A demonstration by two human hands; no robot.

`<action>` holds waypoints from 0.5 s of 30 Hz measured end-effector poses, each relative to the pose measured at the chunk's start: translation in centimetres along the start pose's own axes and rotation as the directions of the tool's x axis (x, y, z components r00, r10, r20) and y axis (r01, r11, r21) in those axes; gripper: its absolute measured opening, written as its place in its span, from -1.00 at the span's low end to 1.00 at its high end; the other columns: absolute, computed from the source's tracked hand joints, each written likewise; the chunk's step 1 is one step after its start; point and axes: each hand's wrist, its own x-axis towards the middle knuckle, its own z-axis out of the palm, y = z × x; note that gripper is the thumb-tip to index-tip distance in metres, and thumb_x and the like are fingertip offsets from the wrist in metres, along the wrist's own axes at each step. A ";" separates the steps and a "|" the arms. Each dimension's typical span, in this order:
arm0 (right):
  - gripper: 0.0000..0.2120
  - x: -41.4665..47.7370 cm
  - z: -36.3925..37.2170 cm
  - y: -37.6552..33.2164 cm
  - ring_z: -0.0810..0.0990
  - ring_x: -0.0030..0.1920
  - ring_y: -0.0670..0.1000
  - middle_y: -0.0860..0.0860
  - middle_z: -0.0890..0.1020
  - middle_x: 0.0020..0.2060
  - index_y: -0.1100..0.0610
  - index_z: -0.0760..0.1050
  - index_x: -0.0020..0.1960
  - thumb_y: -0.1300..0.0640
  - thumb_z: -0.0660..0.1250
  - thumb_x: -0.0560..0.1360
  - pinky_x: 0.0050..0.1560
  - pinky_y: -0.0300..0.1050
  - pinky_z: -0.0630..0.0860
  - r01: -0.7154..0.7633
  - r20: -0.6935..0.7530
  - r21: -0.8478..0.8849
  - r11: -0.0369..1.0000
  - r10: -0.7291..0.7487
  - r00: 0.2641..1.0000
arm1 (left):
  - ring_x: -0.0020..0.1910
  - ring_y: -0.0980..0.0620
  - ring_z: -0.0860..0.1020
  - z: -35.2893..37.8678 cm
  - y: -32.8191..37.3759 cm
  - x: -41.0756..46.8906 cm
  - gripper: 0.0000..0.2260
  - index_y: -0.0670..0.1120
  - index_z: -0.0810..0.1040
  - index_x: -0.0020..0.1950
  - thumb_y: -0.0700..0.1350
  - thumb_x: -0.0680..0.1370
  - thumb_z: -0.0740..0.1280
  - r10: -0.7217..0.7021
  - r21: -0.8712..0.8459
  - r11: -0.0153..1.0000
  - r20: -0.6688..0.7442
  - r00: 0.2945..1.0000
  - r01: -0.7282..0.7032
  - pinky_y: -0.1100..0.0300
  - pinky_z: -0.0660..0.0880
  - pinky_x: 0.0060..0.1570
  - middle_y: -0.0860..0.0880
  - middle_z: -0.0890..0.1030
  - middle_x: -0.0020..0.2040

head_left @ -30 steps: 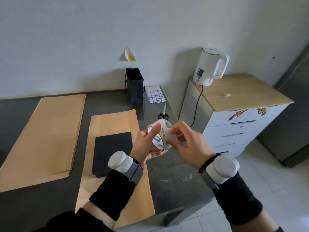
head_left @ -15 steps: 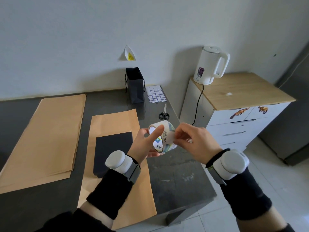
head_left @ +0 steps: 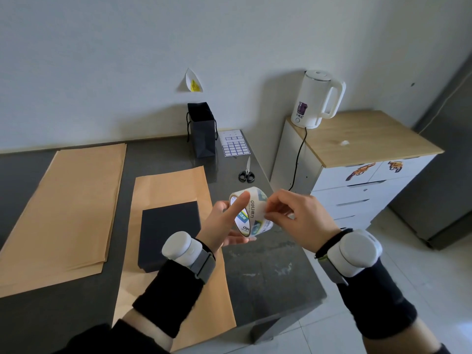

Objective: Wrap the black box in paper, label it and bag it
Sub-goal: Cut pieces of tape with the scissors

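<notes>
Gripping tape roll, scissors, bag beyond

The black box is plain and matte; the paper sheet and the stack of sheets are tan. The table is dark grey, the bag black. The label sheet shows a blue-outlined grid on white; the tape roll is white with blue-green print.
</notes>
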 end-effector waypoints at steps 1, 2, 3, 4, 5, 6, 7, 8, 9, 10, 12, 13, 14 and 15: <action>-0.94 0.1 -0.2 0.0 0.59 -0.23 -0.07 -0.15 0.59 -0.28 0.06 0.54 -0.12 0.16 0.42 0.44 -0.11 -0.14 0.54 -0.001 0.009 -0.012 1.000 0.001 1.000 | -0.20 -0.20 0.67 0.0 0.0 0.0 -0.18 -0.23 0.41 0.25 0.36 0.24 0.38 0.006 -0.005 1.000 0.001 1.000 -0.006 0.20 0.55 -0.40 -0.25 0.63 0.02; -0.93 0.1 -0.3 -0.1 0.59 -0.23 -0.06 -0.15 0.59 -0.27 0.06 0.53 -0.10 0.15 0.41 0.45 -0.11 -0.16 0.53 0.002 0.014 -0.024 1.000 -0.001 1.000 | -0.20 -0.20 0.67 0.1 0.0 0.0 -0.19 -0.23 0.42 0.25 0.35 0.25 0.36 0.009 -0.007 1.000 0.004 1.000 -0.009 0.20 0.55 -0.40 -0.25 0.63 0.02; -0.92 0.1 -0.5 -0.2 0.59 -0.22 -0.05 -0.14 0.59 -0.26 0.06 0.52 -0.07 0.14 0.40 0.46 -0.12 -0.17 0.53 0.005 0.020 -0.035 0.999 -0.004 1.000 | -0.20 -0.20 0.67 0.2 0.1 0.0 -0.19 -0.23 0.42 0.25 0.35 0.25 0.36 0.011 -0.007 1.000 0.005 1.000 -0.011 0.21 0.55 -0.41 -0.26 0.63 0.02; -0.90 0.2 -0.6 -0.2 0.59 -0.22 -0.03 -0.15 0.58 -0.26 0.06 0.52 -0.04 0.14 0.40 0.46 -0.12 -0.16 0.53 0.009 0.029 -0.045 0.999 -0.007 1.000 | -0.20 -0.21 0.67 0.2 0.2 -0.1 -0.17 -0.23 0.41 0.25 0.36 0.23 0.37 0.012 -0.008 1.000 0.005 1.000 -0.012 0.21 0.54 -0.41 -0.26 0.63 0.02; -0.89 0.2 -0.7 -0.3 0.59 -0.22 -0.02 -0.15 0.57 -0.26 0.06 0.51 -0.03 0.14 0.39 0.46 -0.12 -0.15 0.53 0.014 0.039 -0.055 0.998 -0.012 0.999 | -0.20 -0.21 0.67 0.3 0.2 -0.1 -0.15 -0.23 0.41 0.25 0.37 0.21 0.39 0.011 -0.011 1.000 0.006 1.000 -0.011 0.21 0.54 -0.42 -0.27 0.62 0.03; -0.90 0.3 -0.9 -0.3 0.60 -0.22 -0.01 -0.15 0.57 -0.26 0.07 0.52 -0.03 0.14 0.39 0.46 -0.12 -0.13 0.54 0.021 0.048 -0.064 0.998 -0.018 0.999 | -0.20 -0.21 0.67 0.4 0.3 -0.1 -0.14 -0.24 0.41 0.25 0.38 0.21 0.39 0.010 -0.013 1.000 0.009 1.000 -0.009 0.21 0.54 -0.42 -0.27 0.62 0.04; -0.92 0.3 -1.0 -0.3 0.60 -0.22 -0.02 -0.16 0.57 -0.26 0.07 0.53 -0.05 0.14 0.39 0.47 -0.11 -0.11 0.55 0.026 0.053 -0.070 0.997 -0.022 0.998 | -0.20 -0.21 0.67 0.6 0.4 -0.2 -0.16 -0.24 0.42 0.24 0.38 0.24 0.40 0.013 -0.012 1.000 0.014 1.000 -0.013 0.22 0.54 -0.43 -0.27 0.62 0.03; -0.95 0.4 -1.1 -0.2 0.60 -0.22 -0.04 -0.16 0.58 -0.26 0.07 0.54 -0.08 0.14 0.39 0.47 -0.11 -0.11 0.55 0.026 0.055 -0.072 0.997 -0.022 0.998 | -0.20 -0.21 0.67 0.6 0.5 -0.2 -0.17 -0.24 0.44 0.23 0.39 0.26 0.41 0.016 -0.012 1.000 0.017 1.000 -0.016 0.22 0.54 -0.43 -0.27 0.63 0.02; -0.97 0.5 -1.3 -0.2 0.59 -0.22 -0.06 -0.16 0.58 -0.26 0.06 0.54 -0.10 0.14 0.38 0.47 -0.10 -0.11 0.55 0.019 0.057 -0.077 0.997 -0.015 0.998 | -0.20 -0.21 0.67 0.8 0.6 -0.2 -0.18 -0.24 0.45 0.22 0.39 0.26 0.40 0.018 -0.011 1.000 0.022 1.000 -0.017 0.22 0.54 -0.43 -0.27 0.63 0.02; -0.98 0.5 -1.4 -0.2 0.58 -0.21 -0.07 -0.14 0.60 -0.24 0.05 0.53 -0.10 0.14 0.36 0.48 -0.10 -0.12 0.54 0.009 0.070 -0.089 0.996 -0.002 0.998 | -0.20 -0.20 0.67 0.9 0.6 -0.2 -0.18 -0.24 0.45 0.23 0.38 0.25 0.39 0.015 -0.010 1.000 0.025 1.000 -0.015 0.22 0.54 -0.43 -0.27 0.63 0.02; -0.98 0.7 -1.6 -0.4 0.55 -0.18 -0.04 -0.08 0.62 -0.16 0.03 0.47 -0.08 0.11 0.30 0.52 -0.09 -0.13 0.51 -0.018 0.137 -0.145 0.989 0.038 0.990 | -0.21 -0.20 0.67 1.0 0.6 -0.1 -0.16 -0.23 0.43 0.25 0.38 0.23 0.42 0.011 -0.013 1.000 0.026 1.000 -0.011 0.22 0.53 -0.44 -0.27 0.62 0.04; -0.98 0.7 -1.6 -0.5 0.54 -0.15 -0.02 -0.05 0.62 -0.12 0.02 0.44 -0.07 0.10 0.27 0.54 -0.09 -0.13 0.49 -0.028 0.171 -0.176 0.984 0.059 0.984 | -0.20 -0.20 0.67 1.1 0.6 -0.1 -0.14 -0.22 0.43 0.25 0.39 0.22 0.43 0.008 -0.010 1.000 0.028 1.000 -0.008 0.23 0.53 -0.45 -0.26 0.62 0.04; -0.96 0.7 -1.6 -0.7 0.54 -0.13 0.01 -0.03 0.61 -0.09 0.01 0.40 -0.07 0.09 0.24 0.56 -0.10 -0.14 0.47 -0.034 0.194 -0.201 0.979 0.074 0.978 | -0.20 -0.20 0.67 1.1 0.6 -0.1 -0.13 -0.21 0.43 0.26 0.41 0.21 0.42 -0.001 -0.003 1.000 0.038 0.999 0.001 0.22 0.53 -0.46 -0.26 0.62 0.04; -0.95 0.7 -1.7 -0.8 0.53 -0.12 0.03 -0.02 0.60 -0.08 0.01 0.36 -0.07 0.09 0.22 0.57 -0.11 -0.15 0.44 -0.035 0.212 -0.222 0.974 0.083 0.974 | -0.20 -0.22 0.67 1.2 0.6 -0.2 -0.15 -0.21 0.45 0.25 0.41 0.23 0.41 -0.009 0.005 1.000 0.051 0.999 0.009 0.21 0.54 -0.47 -0.26 0.63 0.03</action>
